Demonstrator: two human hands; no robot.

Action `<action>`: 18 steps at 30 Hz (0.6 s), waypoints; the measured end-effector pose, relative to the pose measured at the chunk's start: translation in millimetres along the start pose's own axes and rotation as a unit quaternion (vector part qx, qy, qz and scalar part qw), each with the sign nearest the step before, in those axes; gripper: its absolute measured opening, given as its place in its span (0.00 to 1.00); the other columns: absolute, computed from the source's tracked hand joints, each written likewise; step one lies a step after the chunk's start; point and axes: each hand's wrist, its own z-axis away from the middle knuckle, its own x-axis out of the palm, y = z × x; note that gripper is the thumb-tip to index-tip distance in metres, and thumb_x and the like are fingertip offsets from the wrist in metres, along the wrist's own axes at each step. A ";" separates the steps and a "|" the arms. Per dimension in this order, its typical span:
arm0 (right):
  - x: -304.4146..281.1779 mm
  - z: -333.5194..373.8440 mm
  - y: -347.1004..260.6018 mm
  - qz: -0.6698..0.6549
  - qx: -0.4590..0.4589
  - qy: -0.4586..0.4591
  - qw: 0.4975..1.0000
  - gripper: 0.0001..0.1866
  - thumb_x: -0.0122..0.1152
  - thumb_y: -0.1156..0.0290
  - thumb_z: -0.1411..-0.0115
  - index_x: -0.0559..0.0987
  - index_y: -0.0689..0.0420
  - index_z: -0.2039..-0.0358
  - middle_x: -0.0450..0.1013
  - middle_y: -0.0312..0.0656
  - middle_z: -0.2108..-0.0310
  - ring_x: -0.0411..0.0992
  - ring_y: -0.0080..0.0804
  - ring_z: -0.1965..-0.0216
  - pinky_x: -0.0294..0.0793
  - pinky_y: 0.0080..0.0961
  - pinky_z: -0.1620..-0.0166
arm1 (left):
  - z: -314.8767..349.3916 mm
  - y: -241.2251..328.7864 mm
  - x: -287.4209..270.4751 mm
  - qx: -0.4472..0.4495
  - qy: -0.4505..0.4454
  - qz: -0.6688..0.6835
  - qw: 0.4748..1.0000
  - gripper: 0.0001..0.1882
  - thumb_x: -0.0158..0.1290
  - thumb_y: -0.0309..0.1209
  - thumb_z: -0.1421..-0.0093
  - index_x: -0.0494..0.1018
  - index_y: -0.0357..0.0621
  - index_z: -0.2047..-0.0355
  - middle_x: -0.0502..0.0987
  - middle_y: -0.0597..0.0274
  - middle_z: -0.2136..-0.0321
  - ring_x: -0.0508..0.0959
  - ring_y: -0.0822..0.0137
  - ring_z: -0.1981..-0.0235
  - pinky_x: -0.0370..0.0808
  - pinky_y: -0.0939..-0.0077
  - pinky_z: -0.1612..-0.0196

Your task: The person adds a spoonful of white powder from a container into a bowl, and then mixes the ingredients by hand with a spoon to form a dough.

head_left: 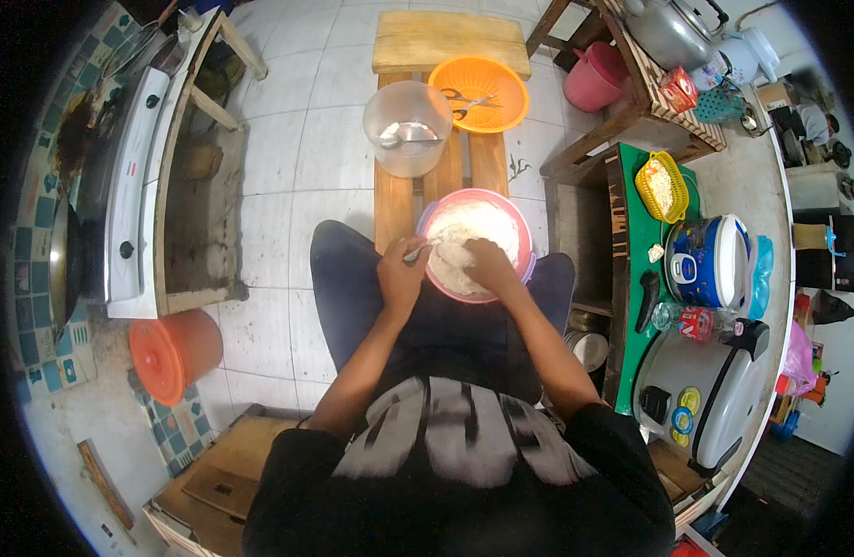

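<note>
Sitting astride a narrow wooden bench [394,200], the person works both hands over a pink bowl [518,215] of white dough or rice-like mass [473,227] that rests on the bench just in front of the knees. The left hand [399,271] is closed around the handle of a metal spoon [417,251], whose tip reaches into the white mass at the bowl's left edge. The right hand [489,260] is pressed down into the mass with fingers curled, seemingly gripping a lump of it; how tightly cannot be told.

The step in hand looks like mixing or kneading the contents, the spoon scraping while the other hand gathers. The next move likely calls for holding the bowl steady, since it sits on a slim plank and neither hand braces its rim.

Just beyond the hands stands a clear plastic tub [406,130] with a metal utensil inside it. Beyond that and slightly to the right is an orange colander [501,116] with scissors [466,100] lying in it. Well off to the right of the hands, a green-topped counter [631,306] carries a yellow basket [662,186], a blue and white rice cooker [710,262] and a larger grey cooker [705,395]. Far to the left stands a white gas stove [134,186], with an orange bucket [174,351] on the floor near it.
</note>
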 end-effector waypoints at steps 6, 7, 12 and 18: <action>-59.1 -5.0 -28.6 0.112 0.070 0.120 0.984 0.28 0.67 0.76 0.56 0.75 0.57 0.50 0.70 0.53 0.50 0.69 0.57 0.49 0.74 0.44 0.49 | 5.8 5.6 -16.4 -0.038 -0.015 -0.013 0.999 0.07 0.60 0.27 0.42 0.81 0.43 0.63 0.80 0.56 0.66 0.81 0.55 0.66 0.76 0.66 0.63; -61.3 -4.7 -33.2 0.112 0.074 0.121 0.983 0.28 0.67 0.76 0.56 0.75 0.57 0.50 0.70 0.53 0.50 0.69 0.57 0.49 0.74 0.44 0.49 | 7.4 10.6 -15.4 -0.046 -0.011 0.000 0.999 0.07 0.60 0.26 0.42 0.81 0.43 0.62 0.79 0.56 0.67 0.81 0.56 0.68 0.76 0.67 0.65; -41.5 -12.5 -45.0 0.165 0.003 0.076 0.983 0.31 0.66 0.79 0.56 0.75 0.54 0.47 0.66 0.50 0.46 0.62 0.56 0.42 0.78 0.44 0.53 | 14.7 6.9 -11.1 -0.002 0.034 0.015 0.999 0.06 0.59 0.25 0.42 0.81 0.43 0.63 0.77 0.57 0.69 0.78 0.58 0.73 0.75 0.70 0.70; 14.3 -17.0 -2.1 0.163 -0.017 0.103 0.981 0.28 0.70 0.69 0.54 0.76 0.53 0.49 0.71 0.52 0.51 0.70 0.57 0.51 0.76 0.46 0.53 | 17.0 0.6 -7.6 0.085 0.004 -0.044 0.995 0.05 0.56 0.23 0.38 0.79 0.38 0.62 0.75 0.57 0.69 0.81 0.65 0.70 0.78 0.76 0.68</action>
